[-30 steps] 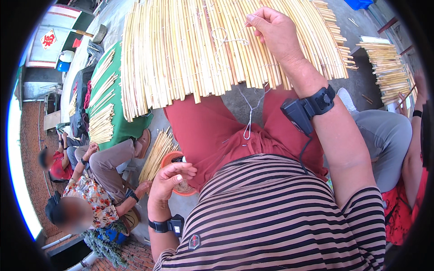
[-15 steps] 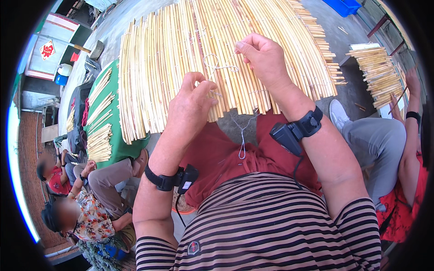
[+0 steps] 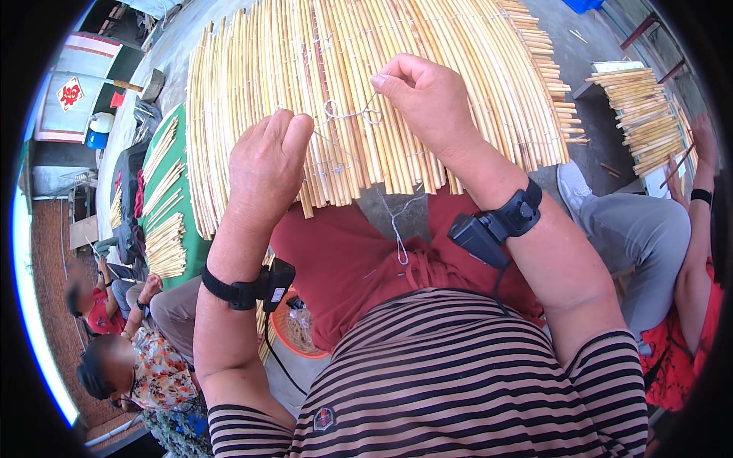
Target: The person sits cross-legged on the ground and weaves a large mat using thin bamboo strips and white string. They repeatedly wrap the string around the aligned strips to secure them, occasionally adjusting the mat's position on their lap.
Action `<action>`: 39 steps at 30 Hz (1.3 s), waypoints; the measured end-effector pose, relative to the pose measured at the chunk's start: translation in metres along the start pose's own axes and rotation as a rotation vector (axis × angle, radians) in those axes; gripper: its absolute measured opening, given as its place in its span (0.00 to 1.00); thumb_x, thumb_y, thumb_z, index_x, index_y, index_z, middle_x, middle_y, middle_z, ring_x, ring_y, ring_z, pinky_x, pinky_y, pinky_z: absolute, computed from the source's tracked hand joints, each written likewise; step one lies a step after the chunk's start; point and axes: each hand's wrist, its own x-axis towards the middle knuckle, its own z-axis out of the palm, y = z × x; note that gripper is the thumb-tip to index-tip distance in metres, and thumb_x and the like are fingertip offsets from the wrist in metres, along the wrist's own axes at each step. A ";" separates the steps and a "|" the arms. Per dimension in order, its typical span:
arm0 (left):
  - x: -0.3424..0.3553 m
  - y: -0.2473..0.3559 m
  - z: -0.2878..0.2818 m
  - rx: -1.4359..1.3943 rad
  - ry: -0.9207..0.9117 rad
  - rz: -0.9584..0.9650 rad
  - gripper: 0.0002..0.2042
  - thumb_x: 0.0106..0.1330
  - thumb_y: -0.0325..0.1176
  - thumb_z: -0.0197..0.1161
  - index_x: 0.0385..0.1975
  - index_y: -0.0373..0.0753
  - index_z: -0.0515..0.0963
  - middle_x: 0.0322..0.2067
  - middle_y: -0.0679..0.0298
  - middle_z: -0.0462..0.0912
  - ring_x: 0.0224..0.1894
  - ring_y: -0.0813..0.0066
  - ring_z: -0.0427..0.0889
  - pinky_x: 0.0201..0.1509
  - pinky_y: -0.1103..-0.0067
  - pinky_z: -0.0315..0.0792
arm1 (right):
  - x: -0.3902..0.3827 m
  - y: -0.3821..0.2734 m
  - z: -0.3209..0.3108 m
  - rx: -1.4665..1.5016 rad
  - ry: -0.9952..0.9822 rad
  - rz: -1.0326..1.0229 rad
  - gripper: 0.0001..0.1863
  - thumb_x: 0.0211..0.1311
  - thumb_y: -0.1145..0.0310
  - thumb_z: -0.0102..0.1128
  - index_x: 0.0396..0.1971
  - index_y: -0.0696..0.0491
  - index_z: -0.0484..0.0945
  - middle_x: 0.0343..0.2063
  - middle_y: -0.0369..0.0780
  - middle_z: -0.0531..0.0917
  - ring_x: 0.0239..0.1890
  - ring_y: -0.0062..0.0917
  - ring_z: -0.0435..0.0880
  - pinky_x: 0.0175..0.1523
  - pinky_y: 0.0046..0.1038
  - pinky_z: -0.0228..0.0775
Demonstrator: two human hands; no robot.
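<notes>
So the string (image 3: 356, 114) is looped up like a loose bow over the reed mat (image 3: 244, 91), a bit in from the mat's near edge and roughly midway between its left and right edges; can't tell if the loops touch the reeds or hang just above. Right hand (image 3: 426, 103) has thumb and forefinger pinched on a strand that runs down to the loops. Left hand (image 3: 267, 168) is on the other side of the loops, back of the hand up and fingers curled under, tips hidden, so no clue whether it's gripping string or just balled up. Both wrists wear a black strap with a little box on it. Past the near edge, a cord loop (image 3: 398, 240) dangles in front of the red trousers (image 3: 321, 252). Orange tub (image 3: 279, 332) sits down by the left leg. Off the left edge there's a green cloth (image 3: 196, 248) with reed bundles (image 3: 165, 246) on it, plus two seated people. Off the right edge, someone in grey trousers (image 3: 641, 229) sits near a smaller mat (image 3: 637, 118), holding a thin stick.
</notes>
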 end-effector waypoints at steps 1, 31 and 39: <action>-0.003 0.000 0.001 -0.029 0.005 -0.009 0.05 0.54 0.27 0.57 0.27 0.42 0.68 0.24 0.66 0.68 0.30 0.70 0.75 0.32 0.73 0.69 | -0.001 0.000 0.000 -0.011 0.003 -0.019 0.11 0.58 0.63 0.62 0.24 0.55 0.79 0.15 0.37 0.77 0.18 0.22 0.75 0.29 0.27 0.69; -0.047 0.125 0.107 -1.947 0.305 -1.203 0.02 0.69 0.28 0.53 0.34 0.39 0.73 0.18 0.66 0.71 0.17 0.78 0.67 0.22 0.81 0.59 | -0.003 0.005 0.000 -0.115 0.014 -0.100 0.12 0.59 0.60 0.62 0.25 0.54 0.80 0.15 0.36 0.80 0.19 0.22 0.78 0.29 0.27 0.70; -0.098 0.167 0.133 -2.186 -0.463 -1.519 0.06 0.70 0.28 0.53 0.31 0.37 0.74 0.19 0.65 0.76 0.17 0.78 0.70 0.20 0.83 0.63 | -0.001 0.008 0.000 -0.090 -0.007 -0.072 0.13 0.59 0.58 0.62 0.27 0.54 0.82 0.17 0.37 0.80 0.21 0.21 0.78 0.32 0.26 0.71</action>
